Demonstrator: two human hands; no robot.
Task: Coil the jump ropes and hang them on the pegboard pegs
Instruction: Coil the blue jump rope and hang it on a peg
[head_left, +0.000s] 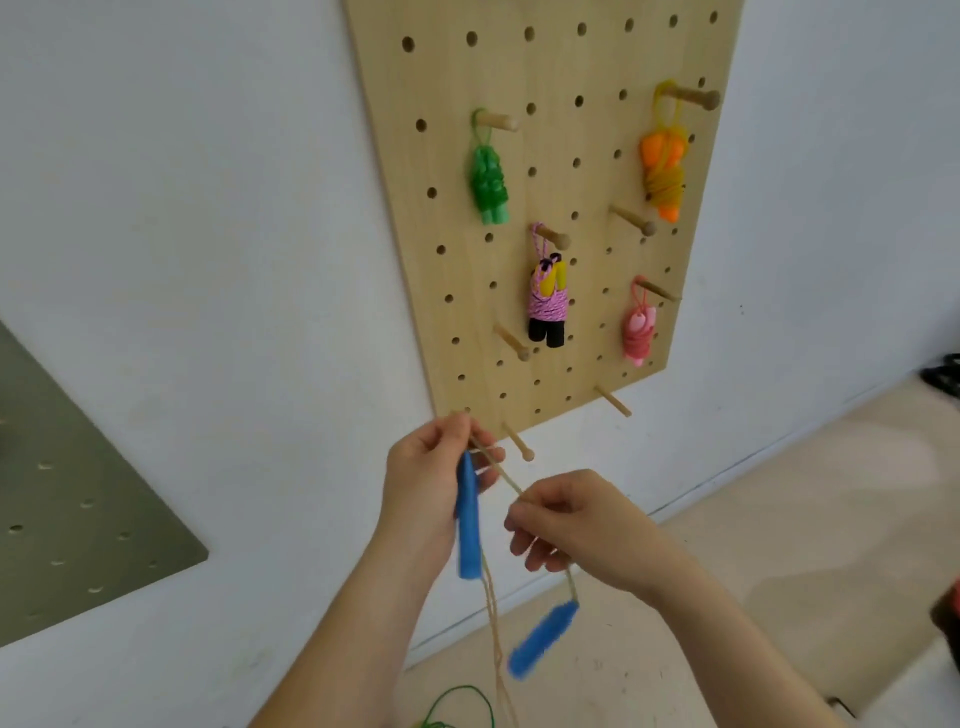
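A wooden pegboard (561, 67) hangs on the white wall with several pegs. Coiled ropes hang on it: a green rope (488, 182), an orange rope (664, 171), a pink-and-black rope (548, 304) and a small pink rope (640, 332). Just below the board, my left hand (431, 483) grips one blue handle (466, 514) and pinches a tan rope (506, 475). My right hand (576, 525) pinches the same tan rope a little lower right. The second blue handle (543, 639) dangles below my right hand. Loops of tan rope hang down between my arms.
Free pegs stick out near the board's lower edge (517, 441), (613, 401), and at mid board (511, 342), (631, 218). A green cord (457, 701) lies low by the floor. A grey perforated panel (67, 499) leans at the left. Dark objects sit at the far right.
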